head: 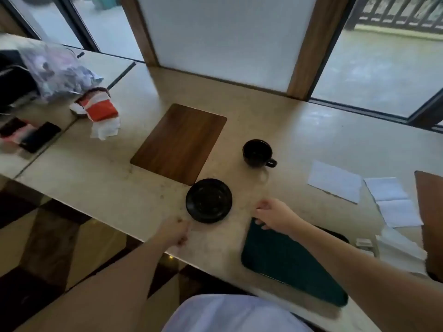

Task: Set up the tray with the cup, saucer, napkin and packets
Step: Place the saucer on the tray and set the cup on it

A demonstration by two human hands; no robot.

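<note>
The beige counter (299,130) carries everything. The wooden tray (178,142) lies bare at centre. The dark green napkin (292,264) lies flat near the front edge, its near corner close to the drop. The black saucer (208,200) sits just off the tray's near corner; the black cup (257,153) stands upright, apart, to the right. White packets (334,180) lie further right.

The right hand (273,215) rests curled at the napkin's far corner; whether it pinches the cloth cannot be told. The left hand (173,232) is loosely curled beside the saucer, holding nothing.

Risk, as judged: a hasty pull on the napkin could sweep it off the edge.

Motion blur obscures the fingers; the right-hand items are cut off.
</note>
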